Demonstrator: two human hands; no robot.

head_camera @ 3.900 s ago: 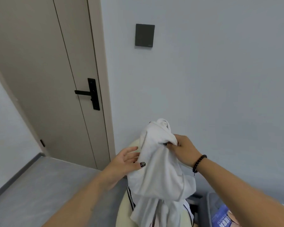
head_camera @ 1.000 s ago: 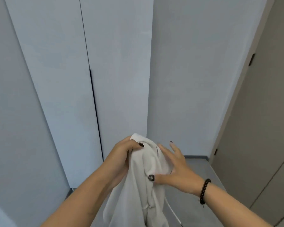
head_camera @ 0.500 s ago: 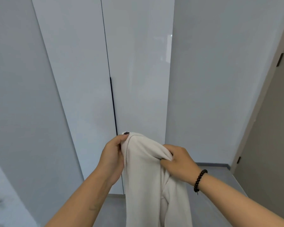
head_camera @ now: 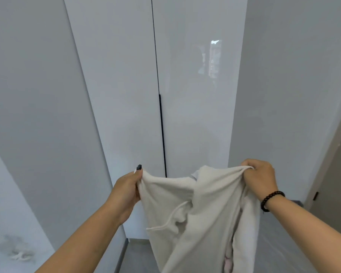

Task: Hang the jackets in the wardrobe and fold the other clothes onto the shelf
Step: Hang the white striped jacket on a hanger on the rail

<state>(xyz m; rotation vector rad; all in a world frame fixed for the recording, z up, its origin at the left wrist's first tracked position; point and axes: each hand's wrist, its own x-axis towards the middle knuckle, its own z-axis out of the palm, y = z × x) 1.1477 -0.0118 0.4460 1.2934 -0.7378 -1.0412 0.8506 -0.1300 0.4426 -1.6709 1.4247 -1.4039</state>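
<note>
We hold a cream-white garment (head_camera: pixel 197 209) up in front of the closed wardrobe doors (head_camera: pixel 126 95), with our two hands apart at about the same height. Our left hand (head_camera: pixel 127 187) grips the garment's upper left corner, fingers curled into the cloth and the thumb, with its dark painted nail, up along the edge. Our right hand (head_camera: pixel 261 177) is closed round the upper right corner, the fabric bunched inside the fist; a dark beaded bracelet (head_camera: pixel 271 200) sits on that wrist.

The top edge of the garment runs left to right between our hands, sagging a little in the middle. From there the cloth hangs straight down, so its long axis is vertical, and its lower part passes out of view at the bottom of the frame. A pale drawstring (head_camera: pixel 165 219) loops across the front below the top edge. A small patch of pink (head_camera: pixel 227 261) shows in a fold low on the right; we cannot tell whether it is a lining or a print.

The garment hangs free, just in front of the dark seam (head_camera: pixel 161 125) where the two glossy doors meet. Grey floor (head_camera: pixel 138 255) shows beneath it.
</note>
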